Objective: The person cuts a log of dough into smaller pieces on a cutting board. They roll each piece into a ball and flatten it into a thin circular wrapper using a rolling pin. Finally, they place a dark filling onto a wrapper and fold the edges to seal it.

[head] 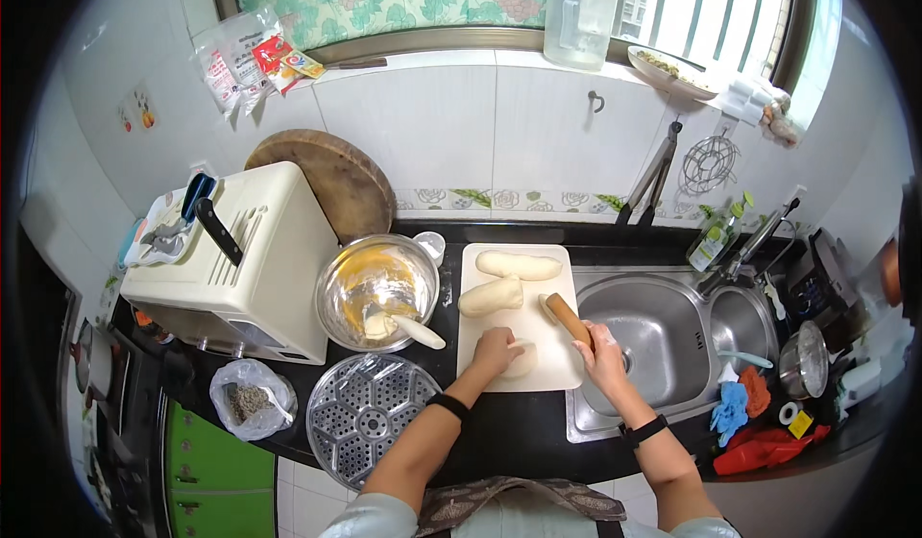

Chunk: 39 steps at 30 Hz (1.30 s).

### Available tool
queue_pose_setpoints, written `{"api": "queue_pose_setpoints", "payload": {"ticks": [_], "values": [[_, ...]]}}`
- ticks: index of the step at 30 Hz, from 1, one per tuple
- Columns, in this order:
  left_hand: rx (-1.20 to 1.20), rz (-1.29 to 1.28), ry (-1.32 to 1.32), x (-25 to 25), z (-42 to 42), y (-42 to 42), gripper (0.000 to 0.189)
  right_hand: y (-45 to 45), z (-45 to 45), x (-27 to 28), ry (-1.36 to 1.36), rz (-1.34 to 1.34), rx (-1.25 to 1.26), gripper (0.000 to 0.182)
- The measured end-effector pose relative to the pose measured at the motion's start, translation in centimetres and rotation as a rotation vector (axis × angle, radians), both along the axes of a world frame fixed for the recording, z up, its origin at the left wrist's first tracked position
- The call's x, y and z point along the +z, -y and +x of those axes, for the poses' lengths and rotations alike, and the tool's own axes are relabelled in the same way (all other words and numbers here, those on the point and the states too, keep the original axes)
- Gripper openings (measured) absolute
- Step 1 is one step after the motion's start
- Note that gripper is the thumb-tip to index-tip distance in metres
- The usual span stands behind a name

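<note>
A white cutting board [472, 354] lies before me on the dark counter. My left hand [495, 351] is at its near side, fingers and thumb on the edge of a flat round of dough [526, 361]. In my right hand [605, 358] is a short wooden rolling pin [567, 316], held by its near end and slanting over the board's right side. A small pale piece of dough [546, 307] shows beside the pin's far end, partly hidden by it. Two thick dough logs, one at the back [518, 265] and one nearer [492, 296], lie farther up the board.
Left of the board stand a steel bowl [325, 300] with a white-handled utensil [418, 331], a perforated steamer tray [371, 423] and a plastic bag of dark filling [248, 401]. A cream toaster oven [281, 250] carries a knife [218, 232]. At right is a steel sink [648, 329].
</note>
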State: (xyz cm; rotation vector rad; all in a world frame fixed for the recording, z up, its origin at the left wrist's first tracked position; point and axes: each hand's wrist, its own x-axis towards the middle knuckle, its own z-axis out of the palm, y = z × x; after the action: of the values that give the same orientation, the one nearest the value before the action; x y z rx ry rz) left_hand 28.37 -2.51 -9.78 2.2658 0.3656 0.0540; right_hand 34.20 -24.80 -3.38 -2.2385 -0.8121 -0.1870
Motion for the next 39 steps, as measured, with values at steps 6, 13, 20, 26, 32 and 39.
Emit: {"api": "queue_pose_setpoints", "payload": {"ticks": [6, 13, 20, 26, 32, 39], "values": [[0.579, -0.716, 0.094, -5.3, -4.1, 2.4, 0.018, -4.3, -1.3, -3.1, -0.019, -0.255, 0.119, 0.032], [0.470, -0.337, 0.067, -3.3, -7.9, 2.0, 0.019, -7.4, -3.0, -5.5, 0.168, -0.379, 0.229, 0.047], [0.372, -0.155, 0.104, -4.2, -8.0, 3.1, 0.024, -11.8, 2.2, -7.3, 0.232, -0.422, -0.094, 0.067], [0.357, -0.137, 0.110, -3.7, -8.1, 2.9, 0.024, -10.0, -2.2, -6.4, 0.058, -0.512, 0.064, 0.067], [0.315, -0.099, 0.097, -3.6, -8.0, 3.2, 0.022, -11.9, 3.0, -8.8, 0.225, -0.436, -0.110, 0.074], [0.343, -0.189, 0.107, -3.7, -8.4, 3.0, 0.020, -9.6, -3.9, -7.5, 0.063, -0.430, 0.070, 0.077]]}}
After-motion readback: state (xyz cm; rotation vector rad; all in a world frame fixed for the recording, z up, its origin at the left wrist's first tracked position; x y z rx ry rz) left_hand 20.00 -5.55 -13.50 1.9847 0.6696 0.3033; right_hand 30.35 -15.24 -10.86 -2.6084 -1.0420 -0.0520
